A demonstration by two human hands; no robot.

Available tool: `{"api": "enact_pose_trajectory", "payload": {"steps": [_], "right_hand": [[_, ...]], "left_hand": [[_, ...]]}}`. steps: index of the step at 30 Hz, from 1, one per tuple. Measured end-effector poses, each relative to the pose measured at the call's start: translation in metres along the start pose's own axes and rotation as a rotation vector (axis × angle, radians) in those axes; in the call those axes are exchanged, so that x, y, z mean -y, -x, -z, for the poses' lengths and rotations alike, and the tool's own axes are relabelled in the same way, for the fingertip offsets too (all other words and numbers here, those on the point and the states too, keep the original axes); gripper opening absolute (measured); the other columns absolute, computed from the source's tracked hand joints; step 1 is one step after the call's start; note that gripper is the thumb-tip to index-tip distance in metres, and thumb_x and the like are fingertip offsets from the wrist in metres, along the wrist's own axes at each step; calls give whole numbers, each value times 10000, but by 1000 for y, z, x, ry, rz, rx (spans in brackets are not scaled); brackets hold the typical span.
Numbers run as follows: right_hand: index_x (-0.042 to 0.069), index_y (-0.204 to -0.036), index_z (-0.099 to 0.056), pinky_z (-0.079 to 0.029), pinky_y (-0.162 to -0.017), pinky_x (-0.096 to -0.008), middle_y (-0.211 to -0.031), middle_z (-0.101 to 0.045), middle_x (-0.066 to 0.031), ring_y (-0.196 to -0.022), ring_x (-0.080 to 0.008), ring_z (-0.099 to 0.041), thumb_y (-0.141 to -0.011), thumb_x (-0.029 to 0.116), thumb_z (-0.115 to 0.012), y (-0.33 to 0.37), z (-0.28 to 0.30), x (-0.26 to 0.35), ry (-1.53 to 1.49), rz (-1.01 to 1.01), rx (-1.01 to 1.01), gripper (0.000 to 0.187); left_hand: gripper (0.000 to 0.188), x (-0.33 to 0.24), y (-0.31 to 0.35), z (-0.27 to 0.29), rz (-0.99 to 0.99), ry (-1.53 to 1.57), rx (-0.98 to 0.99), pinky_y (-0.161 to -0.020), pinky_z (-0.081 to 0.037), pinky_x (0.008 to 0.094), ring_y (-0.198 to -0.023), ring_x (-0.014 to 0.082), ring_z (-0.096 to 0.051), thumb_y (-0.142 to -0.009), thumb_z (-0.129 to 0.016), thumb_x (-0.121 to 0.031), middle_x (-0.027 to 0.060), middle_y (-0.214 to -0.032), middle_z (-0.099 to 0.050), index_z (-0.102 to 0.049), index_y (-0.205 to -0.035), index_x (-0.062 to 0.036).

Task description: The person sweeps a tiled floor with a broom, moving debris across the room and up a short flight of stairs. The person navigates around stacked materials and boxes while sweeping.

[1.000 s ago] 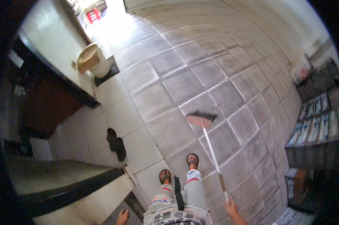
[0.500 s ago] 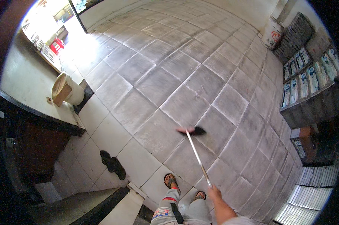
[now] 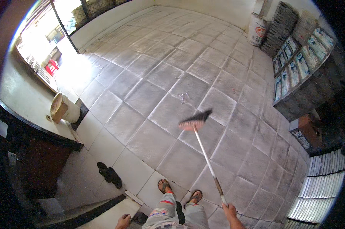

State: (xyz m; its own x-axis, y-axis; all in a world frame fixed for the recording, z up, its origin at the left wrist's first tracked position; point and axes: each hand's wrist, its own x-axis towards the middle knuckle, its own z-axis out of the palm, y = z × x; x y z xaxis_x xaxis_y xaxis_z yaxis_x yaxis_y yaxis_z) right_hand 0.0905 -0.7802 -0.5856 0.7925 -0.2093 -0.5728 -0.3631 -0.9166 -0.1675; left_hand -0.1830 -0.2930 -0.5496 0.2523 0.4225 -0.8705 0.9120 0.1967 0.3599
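My right hand [image 3: 229, 210] is closed round the upper end of a broom's long pale handle [image 3: 206, 155]. At its far end is the broom head [image 3: 195, 121], with a pinkish ribbed top and dark bristles, over the grey floor tiles in front of my feet. The handle slants away from me, up and to the left. My left hand [image 3: 123, 221] hangs low at the bottom edge, its fingers curled, with nothing visible in them. A small pale litter patch [image 3: 184, 97] lies on the tiles beyond the broom head.
Black slippers [image 3: 109, 175] lie left of my sandalled feet. A white bucket [image 3: 67, 109] stands by the left wall, and a red plastic stool [image 3: 51, 67] is near the bright doorway. Stacked boxes [image 3: 300, 70], a white sack [image 3: 257, 29] and a carton [image 3: 304, 129] line the right side.
The broom head has swung up, turning its ribbed top and bristles into clearer view. My right hand has shifted right and down. My left hand has come into view at the bottom.
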Motion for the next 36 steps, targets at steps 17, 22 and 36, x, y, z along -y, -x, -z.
{"api": "enact_pose_trajectory", "payload": {"steps": [17, 22, 36], "right_hand": [[132, -910, -593, -469, -483, -403, -685, -605, -137, -583, -315, -585, -855, 297, -450, 244, 104, -385, 295, -280, -61, 224], [93, -1019, -577, -488, -606, -418, -832, -619, -174, -742, -364, -596, -871, 365, -398, 137, 102, -328, 95, -156, 1, 357], [199, -1166, -488, -432, -783, -453, -978, -594, -168, -916, -343, -563, -853, 368, -418, -353, 91, 304, 192, 310, 163, 361]], "left_hand": [[373, -54, 19, -146, -80, -284, 45, -640, -427, 258, -723, 146, -533, -816, -539, -293, 79, -862, -594, -548, -1044, 3], [316, -78, 20, -138, 69, -268, -33, -674, -425, 269, -755, 142, -526, -819, -544, -292, 64, -822, -589, -579, -948, -5], [407, -181, -38, -79, 191, 13, -45, -628, -424, 295, -751, 160, -536, -820, -521, -381, 53, -931, -580, -526, -1101, -86]]}}
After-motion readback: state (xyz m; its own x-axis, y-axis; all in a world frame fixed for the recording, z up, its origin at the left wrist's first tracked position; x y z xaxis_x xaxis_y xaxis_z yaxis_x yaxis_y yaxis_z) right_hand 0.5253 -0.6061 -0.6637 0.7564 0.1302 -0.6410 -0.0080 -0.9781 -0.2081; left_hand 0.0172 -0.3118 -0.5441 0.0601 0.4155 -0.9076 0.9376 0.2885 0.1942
